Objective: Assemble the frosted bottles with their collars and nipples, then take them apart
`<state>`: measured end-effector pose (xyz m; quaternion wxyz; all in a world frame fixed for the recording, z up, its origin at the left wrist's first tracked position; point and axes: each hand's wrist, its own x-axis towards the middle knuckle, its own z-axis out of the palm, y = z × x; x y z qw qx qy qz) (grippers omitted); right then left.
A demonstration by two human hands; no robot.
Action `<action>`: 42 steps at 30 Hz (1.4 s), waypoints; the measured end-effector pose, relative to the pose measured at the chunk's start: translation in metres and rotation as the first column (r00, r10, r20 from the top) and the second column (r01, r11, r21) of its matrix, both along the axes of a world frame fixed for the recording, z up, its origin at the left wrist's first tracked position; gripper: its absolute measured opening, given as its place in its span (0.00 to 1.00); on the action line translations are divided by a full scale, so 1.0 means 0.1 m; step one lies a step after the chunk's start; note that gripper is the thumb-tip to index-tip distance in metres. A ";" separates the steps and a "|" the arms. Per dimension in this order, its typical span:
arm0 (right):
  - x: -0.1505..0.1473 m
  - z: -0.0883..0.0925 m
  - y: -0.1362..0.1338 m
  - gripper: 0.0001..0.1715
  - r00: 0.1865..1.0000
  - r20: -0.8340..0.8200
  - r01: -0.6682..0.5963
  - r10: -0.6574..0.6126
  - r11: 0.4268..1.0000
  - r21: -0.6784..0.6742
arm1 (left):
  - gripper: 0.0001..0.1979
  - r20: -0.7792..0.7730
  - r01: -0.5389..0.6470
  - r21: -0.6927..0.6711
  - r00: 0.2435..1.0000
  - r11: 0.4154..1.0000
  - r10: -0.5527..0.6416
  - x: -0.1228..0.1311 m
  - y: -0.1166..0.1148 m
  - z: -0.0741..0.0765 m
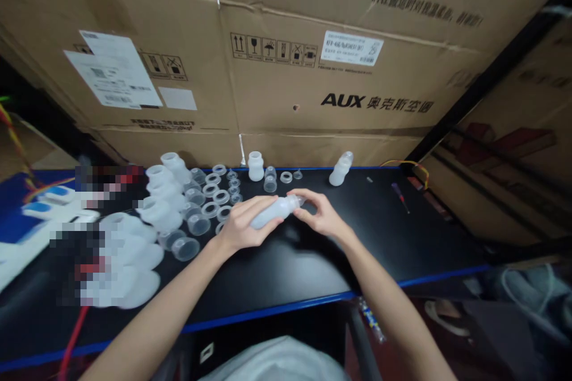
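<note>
Bottle (pixel 271 214), frosted white with a clear tip (pixel 299 200), angles toward two o'clock — my left hand (pixel 241 225) wraps its body, my right hand (pixel 322 215) grips the tip — over black table (pixel 415 232); second bottle (pixel 340 171) beyond, at two.

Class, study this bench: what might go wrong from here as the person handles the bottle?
The left hand sits close to the loose rings, so a sweep might scatter them. The held bottle could slip if the right hand, at its clear top, pulls too hard. The white bottles at left crowd together, so one knock might topple several.
</note>
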<state>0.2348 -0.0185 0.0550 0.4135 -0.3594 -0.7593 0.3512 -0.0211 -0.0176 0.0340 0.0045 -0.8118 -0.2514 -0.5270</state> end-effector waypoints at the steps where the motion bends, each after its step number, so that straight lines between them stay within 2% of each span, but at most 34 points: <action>1: 0.00 0.00 0.00 0.27 1.000 0.010 0.013 -0.013 1.000 -0.001 | 0.25 -0.022 -0.008 0.037 1.000 0.999 0.009 0.00 -0.01 0.00; 4: 0.01 0.00 0.01 0.26 0.996 0.058 0.066 -0.063 0.997 -0.050 | 0.28 -0.059 -0.018 0.110 0.998 0.994 0.025 0.02 -0.03 0.01; 7: 0.02 -0.04 0.04 0.36 0.988 0.097 0.127 -0.118 0.988 -0.091 | 0.28 -0.058 -0.013 0.154 0.998 0.988 0.022 0.05 -0.06 0.03; 9: 0.04 -0.05 0.05 0.44 0.993 0.070 0.096 -0.090 0.991 -0.093 | 0.28 -0.057 0.008 0.150 0.998 0.989 0.000 0.07 -0.06 0.03; 11: 0.06 -0.04 0.05 0.47 1.000 0.015 -0.004 0.005 0.993 -0.116 | 0.28 -0.020 0.012 0.133 1.000 0.991 -0.009 0.08 -0.04 0.03; 13: 0.08 0.00 0.04 0.44 0.996 -0.032 -0.084 0.080 0.983 -0.165 | 0.27 0.043 -0.016 0.121 0.999 0.993 0.011 0.08 -0.02 0.02; 16: 0.08 0.05 0.03 0.29 0.990 -0.138 -0.035 0.012 0.986 -0.164 | 0.25 0.095 -0.063 0.094 0.994 0.994 0.054 0.08 0.00 0.00; 17: 0.07 0.05 0.03 0.26 0.981 -0.196 -0.020 -0.010 0.988 -0.150 | 0.24 0.092 -0.064 0.082 0.994 0.995 0.057 0.08 0.00 0.00; 20: 0.04 0.01 0.05 0.43 0.943 -0.331 -0.090 0.039 0.986 -0.139 | 0.22 0.073 -0.058 0.058 0.996 0.997 0.054 0.08 0.00 -0.01; 21: 0.03 0.00 0.06 0.43 0.940 -0.335 -0.114 0.061 0.984 -0.140 | 0.22 0.070 -0.056 0.058 0.996 0.997 0.052 0.08 0.00 -0.01; 25: 0.03 -0.06 0.09 0.28 0.981 -0.193 -0.016 -0.011 0.990 -0.140 | 0.23 0.043 -0.031 0.094 0.999 0.995 0.027 0.08 -0.01 -0.01; 27: 0.04 -0.06 0.11 0.29 0.981 -0.189 0.021 -0.050 0.988 -0.151 | 0.24 0.034 -0.023 0.117 0.999 0.993 0.019 0.08 0.00 0.00; 31: 0.06 -0.03 0.11 0.36 0.959 -0.279 0.007 -0.049 0.989 -0.148 | 0.24 0.029 -0.064 0.133 0.998 0.989 0.061 0.05 0.03 0.00; 35: 0.06 0.00 0.10 0.26 0.966 -0.245 0.054 -0.087 0.989 -0.138 | 0.22 0.029 -0.063 0.091 0.998 0.994 0.061 0.01 0.05 -0.01; 40: 0.02 0.03 0.07 0.24 0.982 -0.108 0.159 -0.154 0.987 0.031 | 0.21 0.011 -0.066 0.078 0.998 0.995 0.066 0.02 0.02 0.00; 42: 0.01 0.03 0.06 0.28 0.982 -0.058 0.185 -0.180 0.979 0.091 | 0.20 -0.001 -0.069 0.071 0.998 0.995 0.069 0.03 0.01 0.01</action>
